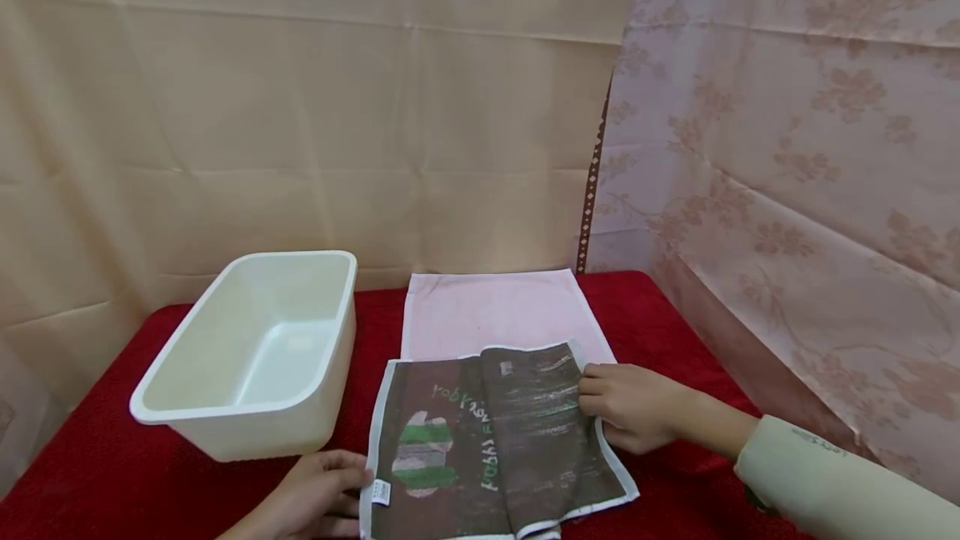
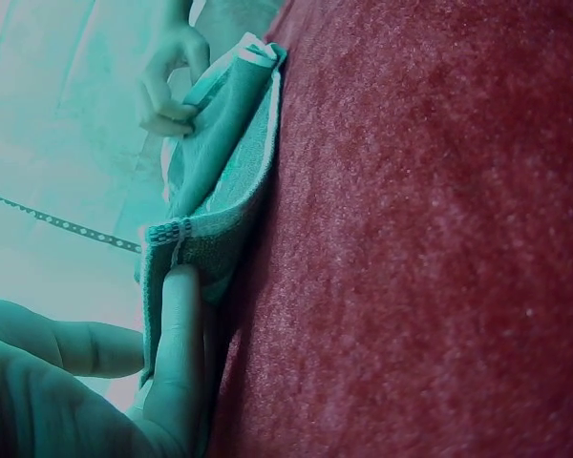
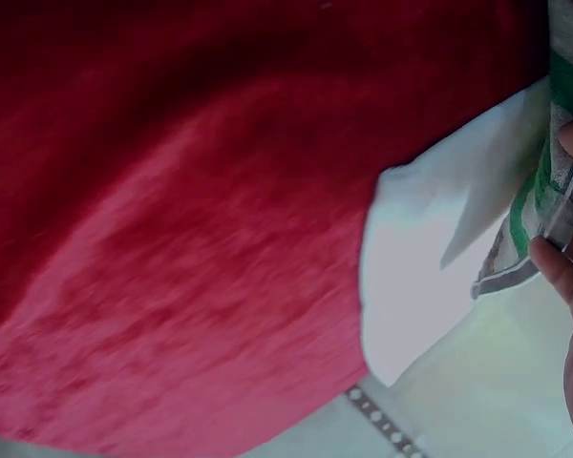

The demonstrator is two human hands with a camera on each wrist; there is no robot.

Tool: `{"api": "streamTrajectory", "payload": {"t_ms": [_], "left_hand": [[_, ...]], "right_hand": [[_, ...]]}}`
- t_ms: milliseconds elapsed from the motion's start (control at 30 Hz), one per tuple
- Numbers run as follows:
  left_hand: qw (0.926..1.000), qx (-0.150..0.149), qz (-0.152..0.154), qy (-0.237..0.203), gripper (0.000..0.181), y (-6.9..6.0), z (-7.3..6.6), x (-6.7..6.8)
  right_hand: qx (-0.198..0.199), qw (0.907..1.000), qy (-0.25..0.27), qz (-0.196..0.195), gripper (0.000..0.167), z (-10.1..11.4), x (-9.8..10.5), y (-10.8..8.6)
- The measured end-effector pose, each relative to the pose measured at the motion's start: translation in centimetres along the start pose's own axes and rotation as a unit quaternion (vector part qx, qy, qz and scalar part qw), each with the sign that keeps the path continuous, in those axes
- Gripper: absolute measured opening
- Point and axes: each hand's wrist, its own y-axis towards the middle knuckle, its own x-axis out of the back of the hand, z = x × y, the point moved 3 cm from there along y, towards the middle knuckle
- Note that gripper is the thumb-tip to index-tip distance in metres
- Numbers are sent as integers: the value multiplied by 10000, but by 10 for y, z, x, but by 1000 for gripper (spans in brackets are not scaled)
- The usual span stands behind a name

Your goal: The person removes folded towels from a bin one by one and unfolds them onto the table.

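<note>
A dark brown hand towel [image 1: 540, 423] with a pale border, green stripes and lettering lies before me, its right part folded or doubled over. My left hand [image 1: 322, 490] pinches its left edge near a small white tag [image 1: 381, 492]. In the left wrist view the towel's edge [image 2: 186, 229] sits between thumb and fingers of the left hand [image 2: 76, 401]. My right hand [image 1: 637, 407] grips the right edge, with fingers curled over the border. Under and behind the dark towel, a pale pink towel [image 1: 495, 307] lies flat, its near part covered.
A white plastic basin [image 1: 300, 432] stands to the left of the towels, with nothing visible inside. Red plush cloth [image 1: 378, 315] covers the table. A beige curtain [image 1: 480, 123] hangs behind, and a pink floral curtain [image 1: 810, 157] closes off the right side.
</note>
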Motion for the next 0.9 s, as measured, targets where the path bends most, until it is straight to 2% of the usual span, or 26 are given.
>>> {"api": "streamTrajectory", "payload": {"t_ms": [200,567,900], "left_hand": [[10000,-29,63,-18,23,0,0,-1],[9999,-46,99,-48,23,1,1,1],[9999,-25,96,-49,21,1,0,1]], "right_hand": [[2,9998,-92,-151,21,-6,4,-24],[-133,9994,-151,-268,23,-19,6,-60],[-232,9995,-208,-114,24,-26,9,-82]]}}
